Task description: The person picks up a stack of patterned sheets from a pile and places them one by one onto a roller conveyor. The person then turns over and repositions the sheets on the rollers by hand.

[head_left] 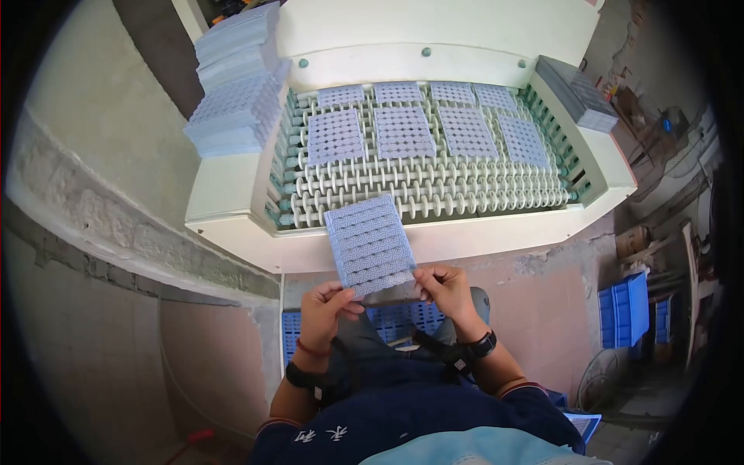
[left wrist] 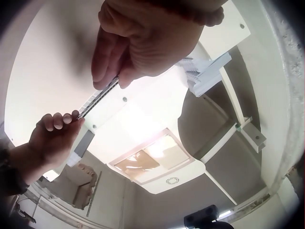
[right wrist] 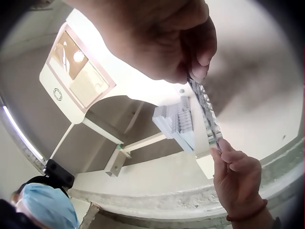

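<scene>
Both hands hold one thin, light-blue panel (head_left: 372,244) patterned with rows of round shapes. My left hand (head_left: 322,314) pinches its near left corner between thumb and fingers. At the near right corner, my right hand (head_left: 451,293) pinches the edge the same way. The panel's far end overlaps the front rim of a white roller machine (head_left: 496,240) in the head view. Edge-on, the panel (left wrist: 98,98) looks like a thin strip between the two hands in the left wrist view. Similar panels (head_left: 404,132) lie in two rows on the machine's white rollers (head_left: 434,190).
A tall stack of blue panels (head_left: 232,105) stands on the machine's left ledge. On its right ledge sits a grey stack (head_left: 577,93). Blue crates (head_left: 624,310) stand at the right, and a blue slatted crate (head_left: 407,316) shows below the hands. A wall (head_left: 101,186) runs along the left.
</scene>
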### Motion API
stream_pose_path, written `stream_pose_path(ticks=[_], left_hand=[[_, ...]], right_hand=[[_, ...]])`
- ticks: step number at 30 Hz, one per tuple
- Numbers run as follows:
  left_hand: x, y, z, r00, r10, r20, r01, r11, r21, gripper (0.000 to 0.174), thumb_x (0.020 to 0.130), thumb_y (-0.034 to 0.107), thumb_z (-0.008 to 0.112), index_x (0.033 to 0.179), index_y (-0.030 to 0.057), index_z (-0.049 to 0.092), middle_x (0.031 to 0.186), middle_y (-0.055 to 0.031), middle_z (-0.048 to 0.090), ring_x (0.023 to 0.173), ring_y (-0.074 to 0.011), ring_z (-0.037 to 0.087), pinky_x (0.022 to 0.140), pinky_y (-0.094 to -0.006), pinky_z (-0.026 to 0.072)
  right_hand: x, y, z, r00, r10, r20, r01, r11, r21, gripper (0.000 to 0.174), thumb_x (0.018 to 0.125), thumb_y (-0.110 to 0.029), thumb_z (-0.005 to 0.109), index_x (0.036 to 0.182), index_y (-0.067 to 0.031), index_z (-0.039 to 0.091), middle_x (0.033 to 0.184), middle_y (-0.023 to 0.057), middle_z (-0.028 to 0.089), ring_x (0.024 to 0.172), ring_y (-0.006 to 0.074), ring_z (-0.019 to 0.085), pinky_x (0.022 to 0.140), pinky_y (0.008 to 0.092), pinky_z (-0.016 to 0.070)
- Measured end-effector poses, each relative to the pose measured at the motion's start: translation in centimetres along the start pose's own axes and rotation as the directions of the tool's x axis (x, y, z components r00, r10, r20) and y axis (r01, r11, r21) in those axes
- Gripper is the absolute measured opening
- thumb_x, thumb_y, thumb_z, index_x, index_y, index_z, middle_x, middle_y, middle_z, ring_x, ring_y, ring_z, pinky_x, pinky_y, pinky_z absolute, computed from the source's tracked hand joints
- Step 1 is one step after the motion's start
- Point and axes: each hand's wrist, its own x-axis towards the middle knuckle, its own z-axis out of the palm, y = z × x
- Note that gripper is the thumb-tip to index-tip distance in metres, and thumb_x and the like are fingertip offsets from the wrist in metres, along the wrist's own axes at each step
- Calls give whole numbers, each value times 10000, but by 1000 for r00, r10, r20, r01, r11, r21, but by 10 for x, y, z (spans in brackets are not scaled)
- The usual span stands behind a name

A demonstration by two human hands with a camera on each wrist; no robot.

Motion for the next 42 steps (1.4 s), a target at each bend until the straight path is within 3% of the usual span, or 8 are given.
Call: stream_pose_path(ticks=[9,14,19,25,33,38,40,42], left_hand=[[41,19,-41,997,46,-61,-49,998,-42,232,800,91,622,963,-70,582,759,-154,647,553,-175,626,465,-239,513],[68,34,-42,993,89,-74,-92,995,-44,263,791,103,640,969,-80,575,749,-166,639,539,-175,620,454,-234,511],[71,34,-34,985,65,-162,-72,997,-36,235,811,111,620,957,-69,575,729,-164,630,525,-184,607,437,-247,500],[70,31,-39,978,48,-204,-62,996,-61,229,833,148,605,921,-60,568,733,-181,624,522,-190,605,433,-253,499],[54,37,-35,963,54,-266,-56,998,0,277,858,237,582,897,-38,573,684,-138,622,495,-172,594,442,-248,500],[24,84,-16,830,468,-305,-329,850,411,250,865,241,574,870,-9,579,648,-80,605,495,-121,565,443,-219,463],[26,114,2,662,729,-175,-515,612,600,222,850,207,596,875,-12,578,649,-69,605,514,-107,553,470,-219,456],[34,150,20,483,875,-40,-488,306,817,221,819,190,629,890,-13,574,675,-66,606,558,-108,550,484,-214,446]], right_hand=[[24,12,-47,950,8,-311,90,950,300,197,837,-166,606,705,-22,628,587,34,584,422,64,478,395,177,371],[42,5,-56,925,-63,-376,170,951,259,201,834,-165,611,710,-9,636,585,42,588,420,69,481,374,191,363],[38,-8,-64,831,-161,-532,146,987,-70,199,828,-152,615,714,8,644,582,47,590,409,64,469,369,186,350],[29,5,-142,724,-119,-679,278,952,129,225,824,-141,615,654,6,613,535,36,552,388,68,442,344,201,323],[37,-1,-163,711,-121,-693,173,985,5,304,849,-257,598,764,33,632,574,37,558,393,67,438,347,192,305],[29,28,-172,707,-112,-699,277,952,128,252,864,-251,577,751,-28,599,545,-5,500,376,32,380,330,171,254],[24,37,-163,737,-89,-670,245,959,142,246,864,-243,577,748,-27,597,541,-5,499,377,36,383,333,172,261],[18,44,-153,762,-98,-640,253,955,155,245,864,-237,577,739,-28,595,541,-2,500,376,39,385,332,175,263]])
